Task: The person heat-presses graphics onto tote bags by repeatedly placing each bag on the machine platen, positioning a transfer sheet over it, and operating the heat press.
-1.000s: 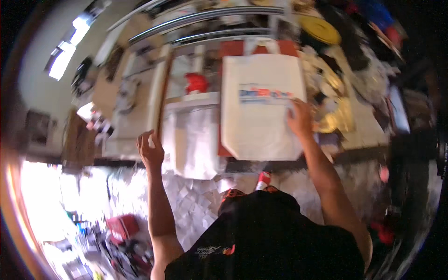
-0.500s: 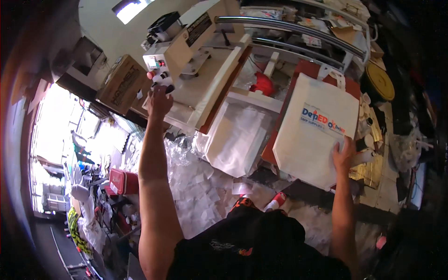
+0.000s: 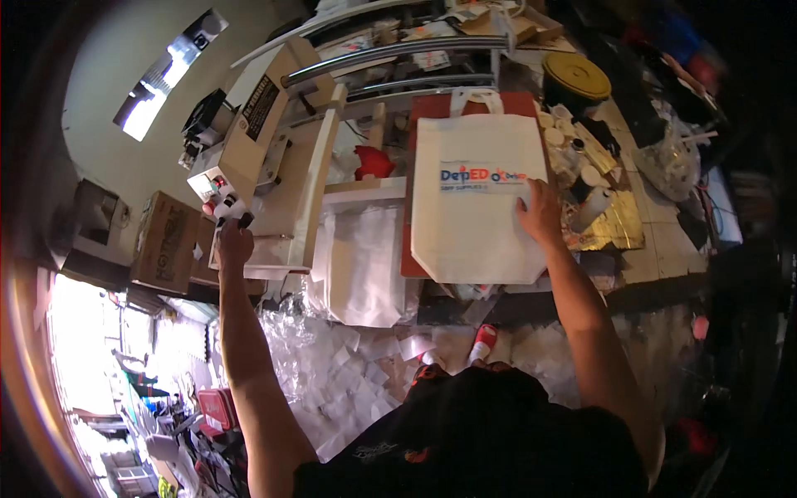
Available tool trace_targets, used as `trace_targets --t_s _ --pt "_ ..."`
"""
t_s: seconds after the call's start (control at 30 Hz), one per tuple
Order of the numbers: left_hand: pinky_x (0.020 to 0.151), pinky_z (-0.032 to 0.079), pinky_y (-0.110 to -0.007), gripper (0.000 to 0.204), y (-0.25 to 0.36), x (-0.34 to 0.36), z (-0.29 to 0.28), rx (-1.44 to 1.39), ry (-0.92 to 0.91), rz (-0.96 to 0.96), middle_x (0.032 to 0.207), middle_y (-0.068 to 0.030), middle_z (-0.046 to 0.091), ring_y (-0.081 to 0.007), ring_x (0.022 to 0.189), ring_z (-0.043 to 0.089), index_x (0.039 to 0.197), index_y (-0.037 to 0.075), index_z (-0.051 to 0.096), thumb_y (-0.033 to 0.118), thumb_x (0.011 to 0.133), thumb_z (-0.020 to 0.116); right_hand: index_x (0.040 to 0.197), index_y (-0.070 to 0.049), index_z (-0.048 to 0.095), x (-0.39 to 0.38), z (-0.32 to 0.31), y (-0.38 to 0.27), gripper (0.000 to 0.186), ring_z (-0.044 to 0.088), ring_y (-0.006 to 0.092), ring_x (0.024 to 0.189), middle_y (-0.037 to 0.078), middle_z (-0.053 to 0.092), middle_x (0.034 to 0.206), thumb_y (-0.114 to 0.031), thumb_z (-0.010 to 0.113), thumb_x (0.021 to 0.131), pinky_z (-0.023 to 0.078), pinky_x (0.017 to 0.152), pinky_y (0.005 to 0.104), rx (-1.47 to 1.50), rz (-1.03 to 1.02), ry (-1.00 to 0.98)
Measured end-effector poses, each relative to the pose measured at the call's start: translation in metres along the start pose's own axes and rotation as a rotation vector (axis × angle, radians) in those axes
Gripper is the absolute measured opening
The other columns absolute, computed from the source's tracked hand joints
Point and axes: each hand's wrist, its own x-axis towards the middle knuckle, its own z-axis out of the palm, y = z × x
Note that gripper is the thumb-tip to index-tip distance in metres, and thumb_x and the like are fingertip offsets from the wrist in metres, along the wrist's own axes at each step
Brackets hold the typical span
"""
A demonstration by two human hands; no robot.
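Observation:
A white tote bag [image 3: 473, 232], printed in blue and red, lies on a reddish-brown board [image 3: 521, 105] with its handles at the top. My right hand [image 3: 541, 214] rests on the bag's right part, fingers apart, holding nothing. At the left, my left hand [image 3: 235, 245] has its fingers closed on a black knob [image 3: 239, 218] at the control end of a beige press machine [image 3: 241, 166], just below some small buttons. Between machine and board, more white bags [image 3: 365, 266] hang below a white bar, and a red cloth [image 3: 374, 163] sits behind them.
Steel rails [image 3: 394, 46] run across the back. A yellow-lidded bucket [image 3: 577, 76], rolls [image 3: 591, 174] and gold sheets [image 3: 627, 224] crowd the right. A cardboard box [image 3: 162, 245] stands at far left. Paper scraps [image 3: 357, 382] litter the floor.
My left hand has moved from in front of the machine up to its knob and closed there. My right hand still rests on the bag. The view has swung and returned.

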Motion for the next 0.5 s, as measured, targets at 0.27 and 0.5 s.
trace_targets --t_s 0.27,0.5 --pt "0.090 0.044 -0.049 0.031 0.110 -0.048 -0.019 -0.087 0.086 0.359 0.106 -0.0174 0.063 -0.0373 0.102 0.057 0.104 0.004 0.065 0.029 0.086 0.066 0.119 0.000 0.053 0.003 0.004 0.013 0.050 0.056 0.0389 0.104 0.019 0.056 0.114 -0.017 0.073 0.077 0.045 0.093 0.0472 -0.002 -0.031 0.047" --pt "0.101 0.034 -0.055 0.032 0.204 -0.085 0.013 -0.308 0.314 0.503 0.108 -0.0188 0.057 -0.0435 0.108 0.049 0.105 0.005 0.058 0.026 0.084 0.070 0.108 -0.005 0.058 0.020 -0.005 -0.058 0.033 0.057 0.0369 0.102 0.016 0.060 0.110 -0.011 0.070 0.078 0.044 0.093 0.0502 0.304 -0.180 0.222"
